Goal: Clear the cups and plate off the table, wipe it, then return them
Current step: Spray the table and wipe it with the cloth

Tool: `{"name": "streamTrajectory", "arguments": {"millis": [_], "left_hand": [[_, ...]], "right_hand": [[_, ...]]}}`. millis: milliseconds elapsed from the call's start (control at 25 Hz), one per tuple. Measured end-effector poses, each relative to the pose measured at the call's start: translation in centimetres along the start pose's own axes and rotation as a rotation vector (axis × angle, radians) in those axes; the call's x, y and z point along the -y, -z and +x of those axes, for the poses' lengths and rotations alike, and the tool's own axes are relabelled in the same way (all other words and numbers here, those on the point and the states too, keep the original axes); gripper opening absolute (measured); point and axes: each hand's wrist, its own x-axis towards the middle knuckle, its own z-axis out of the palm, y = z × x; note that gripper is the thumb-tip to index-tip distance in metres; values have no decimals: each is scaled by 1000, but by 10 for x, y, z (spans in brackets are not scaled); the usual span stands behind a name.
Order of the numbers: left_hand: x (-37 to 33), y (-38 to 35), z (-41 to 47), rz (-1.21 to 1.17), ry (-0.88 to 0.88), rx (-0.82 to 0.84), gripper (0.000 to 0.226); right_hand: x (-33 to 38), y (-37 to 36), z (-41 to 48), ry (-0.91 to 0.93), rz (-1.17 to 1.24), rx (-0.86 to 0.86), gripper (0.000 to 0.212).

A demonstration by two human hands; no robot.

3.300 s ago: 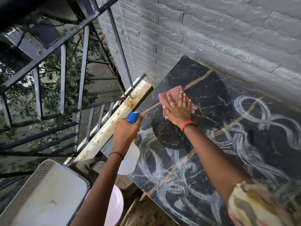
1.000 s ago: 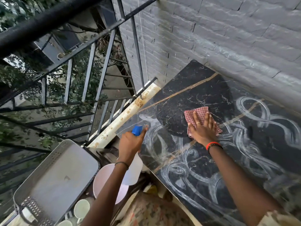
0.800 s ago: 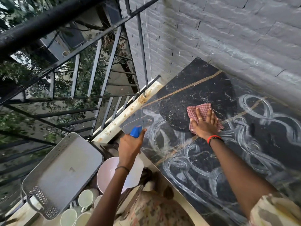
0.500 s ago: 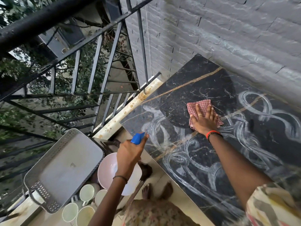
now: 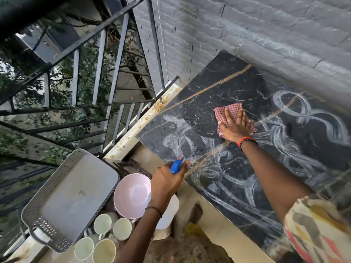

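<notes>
Head view: cloth [image 5: 230, 109] pressed flat under right grip [image 5: 235, 128].

A grey brick wall [image 5: 247, 25] meets a black metal railing [image 5: 98, 73], with leafy trees [image 5: 62, 86] beyond

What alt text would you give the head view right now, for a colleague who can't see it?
A person's right hand presses a red checked cloth flat on a black marble table streaked with white smears, while the left hand grips a blue-topped spray bottle. Four cups, a pink plate and a grey tray sit off the table to the left.
</notes>
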Motion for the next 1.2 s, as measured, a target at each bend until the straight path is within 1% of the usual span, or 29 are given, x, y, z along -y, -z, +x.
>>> {"name": "streamTrajectory", "arguments": {"millis": [160, 320, 440, 560, 680, 800, 920, 1000, 1120, 1200], "left_hand": [[13, 3, 4, -20, -1, -5, 55], [22, 13, 13, -71, 28, -22, 52], [28, 21, 19, -96, 20, -52, 57], [30, 26, 24, -110, 17, -54, 60], [32, 30, 27, -122, 15, -31, 65], [36, 32, 23, -132, -9, -29, 68], [43, 33, 23, -115, -10, -8, 68], [48, 33, 24, -108, -1, 0, 69], [52, 33, 28, -111, 26, -11, 67], [54, 36, 33, -97, 41, -21, 64]], "right_hand": [[23, -6, 2, 13, -12, -5, 64], [78, -33, -14, 185, -76, -36, 64], [113, -74, -57, 351, -110, -81, 62], [105, -109, -105, 418, -136, -131, 61], [56, -119, -128, 419, -163, -143, 61], [28, -104, -118, 334, -179, -157, 62], [50, -87, -91, 243, -133, -169, 62], [80, -86, -81, 229, -104, -173, 61], [115, -106, -98, 341, -120, -160, 59], [117, -124, -123, 417, -139, -161, 58]]}}
